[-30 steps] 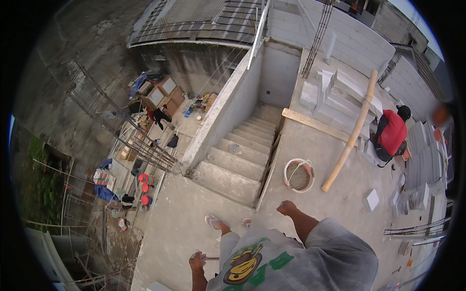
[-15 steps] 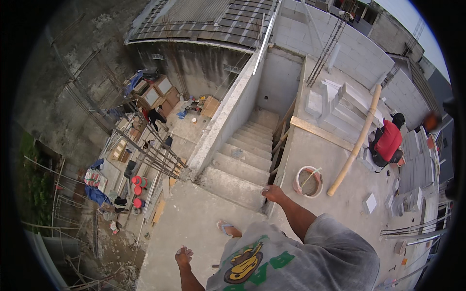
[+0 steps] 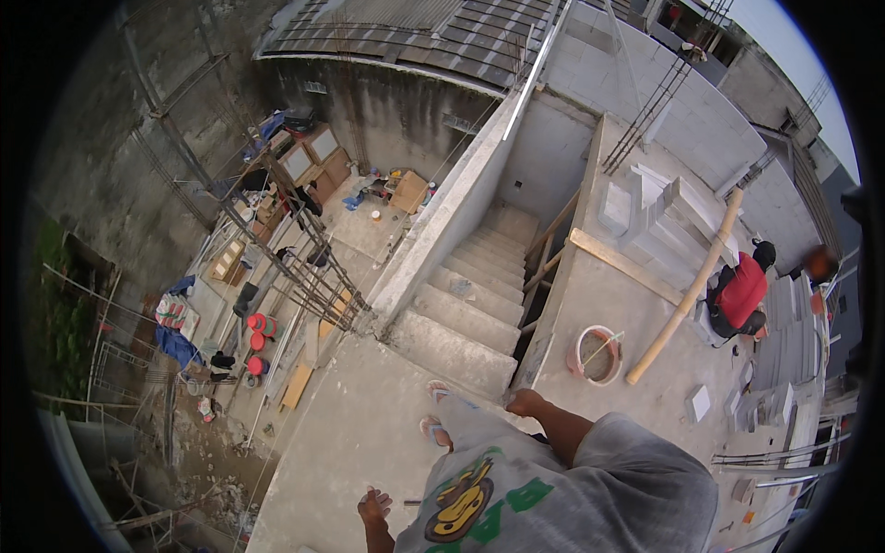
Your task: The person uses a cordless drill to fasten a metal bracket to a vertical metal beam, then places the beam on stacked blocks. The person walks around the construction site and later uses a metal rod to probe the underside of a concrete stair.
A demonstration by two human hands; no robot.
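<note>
My left hand (image 3: 373,507) hangs low over the concrete landing (image 3: 323,461), fingers loosely apart with nothing seen in them. By the top of the concrete stairs (image 3: 452,346), my right hand (image 3: 527,403) is held out with its fingers curled in. Its palm is turned from view, so I cannot make out whether anything is in it. Both feet, in flip-flops (image 3: 431,426), are on the landing just short of the top step. A round bucket (image 3: 575,355) with grey contents and a stick in it stands on the slab to the right of the stairs.
Beside the stairwell lie a wooden plank (image 3: 627,268) and a bamboo pole (image 3: 687,288). White blocks (image 3: 645,221) are stacked beyond, near a crouching person in red (image 3: 742,290). At left the landing drops to a lower yard; bare rebar (image 3: 313,281) rises at its edge.
The view has shifted as I stepped toward the stairs, and a second foot now shows. My left hand has swung nearer my body with fingers looser; my right hand stays curled.
</note>
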